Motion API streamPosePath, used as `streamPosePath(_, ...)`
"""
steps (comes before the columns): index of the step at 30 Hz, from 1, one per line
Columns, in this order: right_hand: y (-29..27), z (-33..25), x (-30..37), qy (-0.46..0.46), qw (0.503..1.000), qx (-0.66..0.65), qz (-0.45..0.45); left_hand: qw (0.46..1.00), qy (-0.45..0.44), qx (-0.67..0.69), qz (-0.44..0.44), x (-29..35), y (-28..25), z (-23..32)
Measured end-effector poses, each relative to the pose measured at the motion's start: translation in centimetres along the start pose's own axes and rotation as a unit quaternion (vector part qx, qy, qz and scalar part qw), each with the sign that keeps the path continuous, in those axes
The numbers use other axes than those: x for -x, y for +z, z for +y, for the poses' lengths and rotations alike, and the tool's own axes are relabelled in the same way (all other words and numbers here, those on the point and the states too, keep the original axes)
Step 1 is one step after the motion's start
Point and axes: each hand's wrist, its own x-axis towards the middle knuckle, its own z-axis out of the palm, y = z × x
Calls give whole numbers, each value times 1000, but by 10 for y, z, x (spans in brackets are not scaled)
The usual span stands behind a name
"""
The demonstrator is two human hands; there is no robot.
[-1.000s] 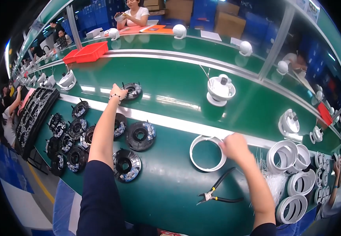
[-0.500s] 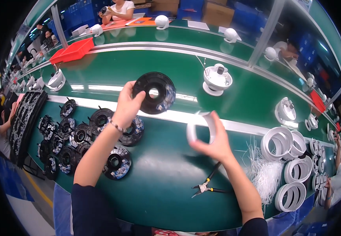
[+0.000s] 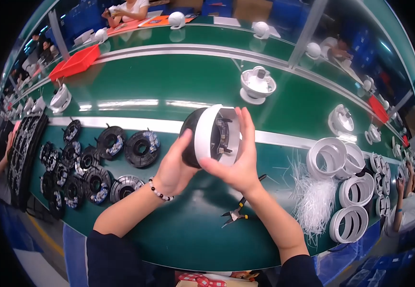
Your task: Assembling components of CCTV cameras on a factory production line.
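Above the middle of the green table, my two hands bring a black disc and a white ring together. My left hand (image 3: 173, 165) is closed round the black disc with a circuit board (image 3: 190, 138), its thumb at the rim. The white plastic ring (image 3: 207, 134) sits against the disc's face, tilted, with board parts visible through its opening. My right hand (image 3: 238, 160) grips the ring, thumb on the near edge and fingers along the far side. Whether the two parts are fully seated I cannot tell. Under my right wrist lie cutting pliers (image 3: 236, 215) with black and yellow handles.
Several black discs (image 3: 97, 184) lie at left beside a black rack (image 3: 25, 158). At right are a heap of white plastic strips (image 3: 315, 205) and stacked white rings (image 3: 348, 225). White housings (image 3: 258, 85) stand on the green conveyor (image 3: 169, 81) beyond. Other people sit farther off.
The ring and disc, held apart before, now meet in front of me. My right hand has moved left and up; my left hand has turned the disc to face right.
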Motion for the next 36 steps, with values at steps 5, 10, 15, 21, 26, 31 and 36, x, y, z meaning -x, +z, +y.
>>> streamPosePath(5,1,-31,8,0,995,74,-64,996,-25,16,82,31,13,-3)
streamPosePath(10,-4,-35,9,40,965,214,-146,986,24,164,-30,20,-13,-22)
streamPosePath(15,-5,-18,21,-22,938,318,-136,975,-69,202,-58,4,-43,-32)
streamPosePath(21,-1,-15,19,22,937,322,-132,960,-101,252,-72,1,-56,-29)
streamPosePath(26,8,8,30,54,927,349,-128,971,-100,217,11,-1,-65,-44)
streamPosePath(31,5,19,27,115,949,278,-98,976,-109,180,58,0,-64,-46)
streamPosePath(36,4,17,33,91,940,302,-126,976,-95,181,81,9,-56,-46)
